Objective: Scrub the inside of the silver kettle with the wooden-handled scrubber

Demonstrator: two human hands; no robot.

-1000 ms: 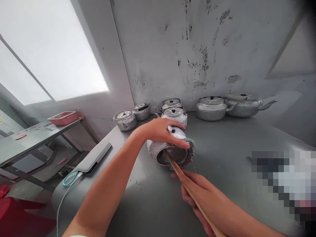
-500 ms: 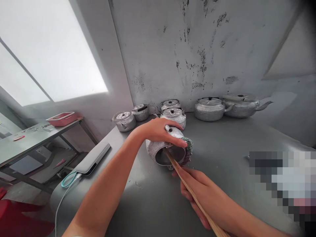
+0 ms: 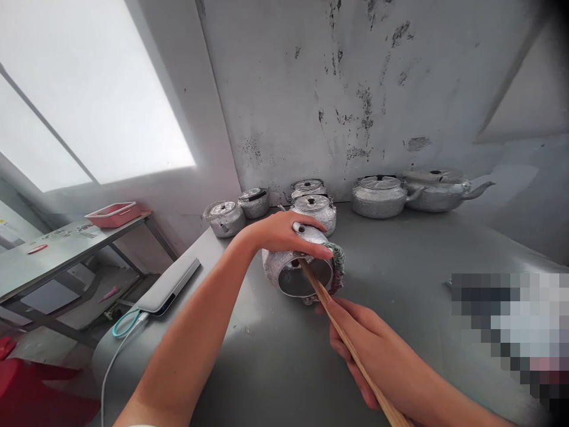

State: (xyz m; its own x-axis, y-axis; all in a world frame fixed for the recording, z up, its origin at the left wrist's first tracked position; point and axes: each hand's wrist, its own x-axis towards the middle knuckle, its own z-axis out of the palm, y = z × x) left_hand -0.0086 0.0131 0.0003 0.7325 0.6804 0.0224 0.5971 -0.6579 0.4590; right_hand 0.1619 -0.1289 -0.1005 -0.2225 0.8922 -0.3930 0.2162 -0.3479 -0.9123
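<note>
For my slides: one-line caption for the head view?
Left hand steadies a tipped silver metal kettle on the grey worktop while the right hand holds a wooden stick inside it.

Dimpled shiny metal kettle (image 3: 284, 264), smooth wood stick (image 3: 351, 350), matt metal table (image 3: 400, 261).

The stick (image 3: 351, 343) ends unseen inside the kettle (image 3: 276, 265).

No text, label or number can be read anywhere.
</note>
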